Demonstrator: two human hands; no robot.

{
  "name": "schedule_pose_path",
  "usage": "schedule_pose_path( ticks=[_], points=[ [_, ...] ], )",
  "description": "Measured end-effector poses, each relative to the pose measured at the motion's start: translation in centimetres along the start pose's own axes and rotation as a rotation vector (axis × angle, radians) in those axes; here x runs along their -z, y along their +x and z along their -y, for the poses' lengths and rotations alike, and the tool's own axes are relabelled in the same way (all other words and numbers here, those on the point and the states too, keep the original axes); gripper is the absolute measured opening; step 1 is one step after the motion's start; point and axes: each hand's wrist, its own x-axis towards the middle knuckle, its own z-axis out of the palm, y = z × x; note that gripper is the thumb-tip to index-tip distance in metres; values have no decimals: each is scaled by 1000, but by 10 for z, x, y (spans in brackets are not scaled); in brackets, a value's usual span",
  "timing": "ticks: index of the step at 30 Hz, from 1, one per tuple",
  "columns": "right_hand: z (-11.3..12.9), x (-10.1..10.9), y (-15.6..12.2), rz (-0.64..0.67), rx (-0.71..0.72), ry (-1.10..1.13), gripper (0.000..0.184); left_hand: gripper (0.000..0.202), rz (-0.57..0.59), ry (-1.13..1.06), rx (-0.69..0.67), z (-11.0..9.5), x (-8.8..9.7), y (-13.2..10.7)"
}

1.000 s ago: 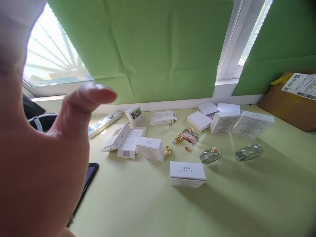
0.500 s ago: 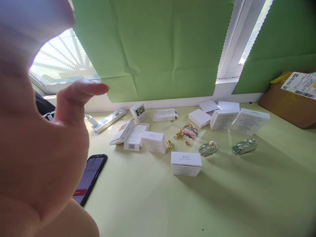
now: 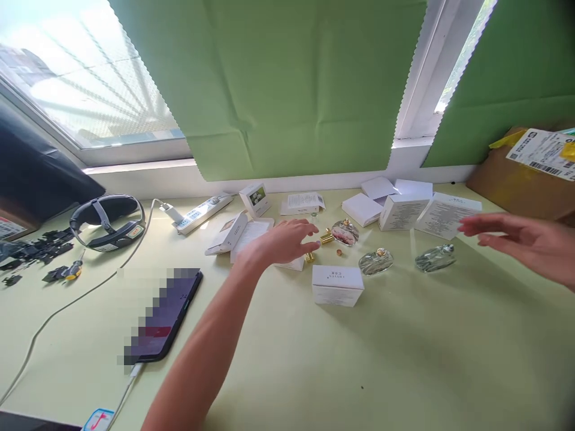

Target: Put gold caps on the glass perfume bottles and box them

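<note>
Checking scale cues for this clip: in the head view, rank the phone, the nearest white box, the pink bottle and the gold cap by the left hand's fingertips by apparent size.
1. phone, though it lies nearest the camera
2. nearest white box
3. pink bottle
4. gold cap, beside the left hand

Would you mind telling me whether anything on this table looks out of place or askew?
Yes: the perfume bottles lie uncapped, with gold caps loose near the left hand. One clear bottle lies on its side under the right hand, and several white boxes sit tilted.
</note>
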Motion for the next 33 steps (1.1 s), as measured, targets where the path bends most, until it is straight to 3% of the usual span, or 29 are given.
schedule_pose_path(
  ticks=[2, 4, 6, 9, 15, 21, 33],
  points=[
    [-16, -16, -12, 195, -126, 131, 46, 40, 133, 138, 69, -3, 2, 13],
    [-29, -31, -18, 306, -204, 222, 66, 38, 259, 255, 121, -11, 7, 27],
    [-36, -43, -18, 343, -242, 280, 77, 37, 336, 294, 161, -21, 12, 40],
    [-35, -58, -13, 333, -264, 343, 75, 45, 407, 334, 224, -36, 16, 54],
    [-28, -68, -11, 146, -205, 327, 51, 62, 408, 382, 243, -47, -1, 67],
    [-23, -69, -12, 114, -158, 301, 52, 39, 330, 400, 146, -36, -23, 76],
    [-7, -61, -21, 1, -221, 277, 54, 31, 321, 442, 117, -28, -31, 82]
  ],
)
